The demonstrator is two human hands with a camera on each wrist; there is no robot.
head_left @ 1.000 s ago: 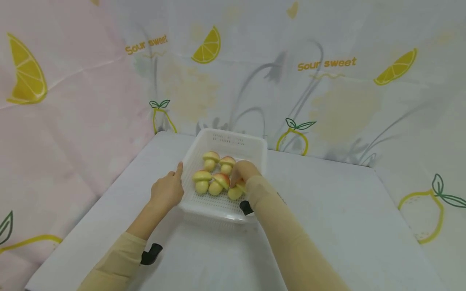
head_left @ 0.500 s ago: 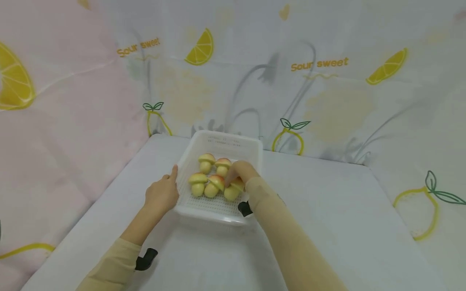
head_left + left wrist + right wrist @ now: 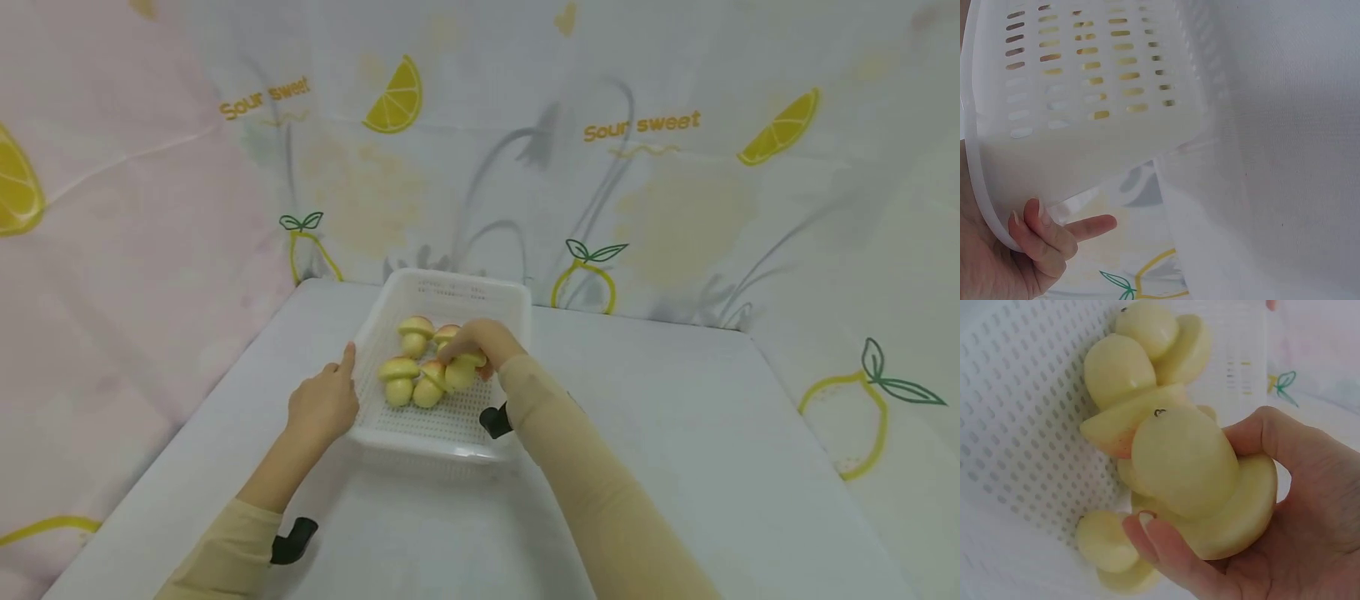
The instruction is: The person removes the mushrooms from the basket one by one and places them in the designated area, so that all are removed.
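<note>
My right hand [image 3: 489, 340] holds a toy mushroom [image 3: 1185, 465] inside a white plastic basket [image 3: 457, 450]. Its thumb and fingers curve around the mushroom's pale yellow cap, and the rounded stem faces the right wrist camera. My left hand [image 3: 322, 406] grips the basket's left rim, with one finger stretched along it; in the left wrist view several fingers [image 3: 1044, 234] bend around the rim. Several like mushrooms, yellow with reddish tops, lie in the basket, among them a front-left one [image 3: 398, 381], its neighbour [image 3: 429, 386] and a back-left one [image 3: 415, 336]. My right hand partly hides another.
The basket stands on a white-covered table [image 3: 660, 433], close to the back cloth [image 3: 480, 167] printed with lemons. Slots pierce the basket's floor and walls. Black straps [image 3: 294, 540] show at my sleeves.
My right hand has lifted its mushroom slightly off the basket floor and away from me. The left hand keeps its grip on the rim. The head view has turned a little to the right.
</note>
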